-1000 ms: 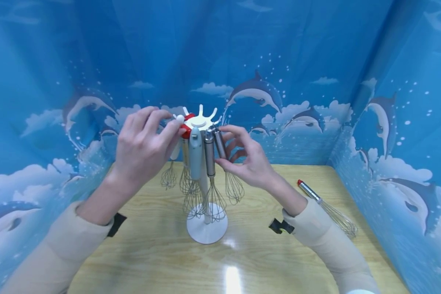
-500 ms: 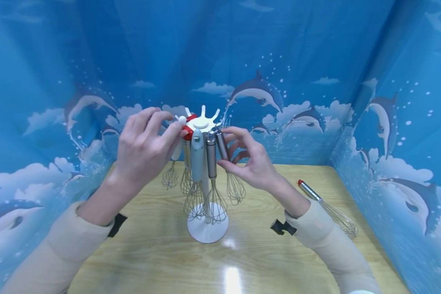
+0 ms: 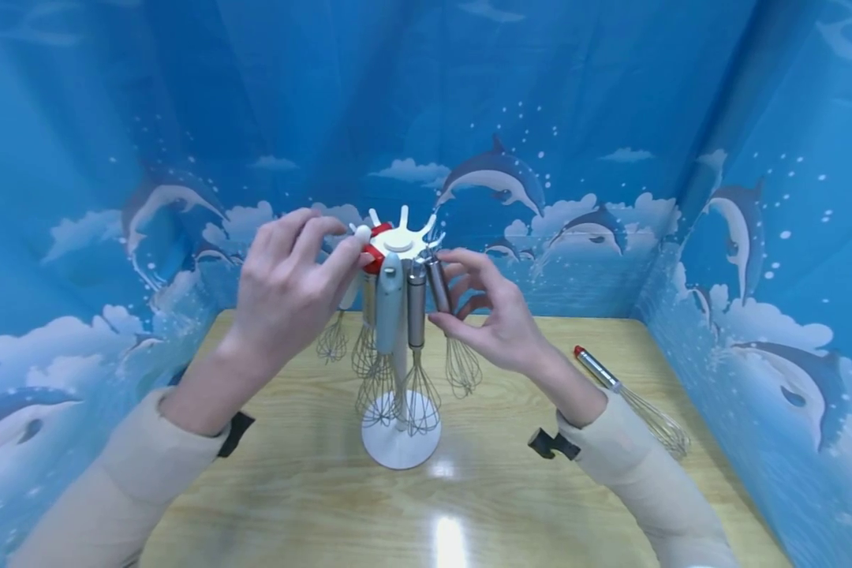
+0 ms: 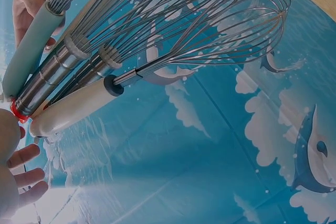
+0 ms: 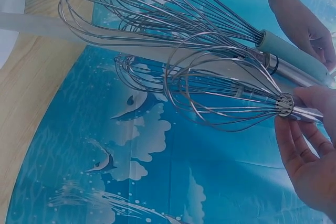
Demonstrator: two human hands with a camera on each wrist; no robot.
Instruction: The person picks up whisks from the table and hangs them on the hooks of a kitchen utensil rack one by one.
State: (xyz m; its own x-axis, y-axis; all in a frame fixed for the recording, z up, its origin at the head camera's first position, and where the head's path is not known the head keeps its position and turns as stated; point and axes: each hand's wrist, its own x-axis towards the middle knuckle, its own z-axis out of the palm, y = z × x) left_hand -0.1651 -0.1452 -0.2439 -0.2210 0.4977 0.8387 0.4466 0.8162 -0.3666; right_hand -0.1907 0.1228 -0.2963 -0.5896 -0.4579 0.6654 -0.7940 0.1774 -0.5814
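A white rotating-style whisk rack (image 3: 397, 246) with hooked arms stands upright, several wire whisks hanging round it. My left hand (image 3: 287, 272) pinches the white knob (image 3: 364, 233) of one arm between thumb and forefinger, right beside a red handle end (image 3: 373, 259). My right hand (image 3: 493, 315) pinches a steel-handled whisk (image 3: 439, 285) hanging at the right; its wires (image 5: 226, 87) spread below the fingers in the right wrist view. Between the hands hang a pale blue-handled whisk (image 3: 388, 308) and another steel-handled whisk (image 3: 416, 312). A white-handled whisk (image 4: 79, 106) hangs behind, partly hidden by my left hand in the head view.
A steel whisk with a red tip (image 3: 599, 368) lies on the wooden table (image 3: 497, 505) at the right. The rack's round white base (image 3: 390, 452) rests on the table. A blue dolphin-print curtain (image 3: 575, 95) encloses the back and sides.
Both hands have shifted slightly right, and the rack's top and hanging whisks have moved right with them. The base has stayed in place. Both grips look the same.
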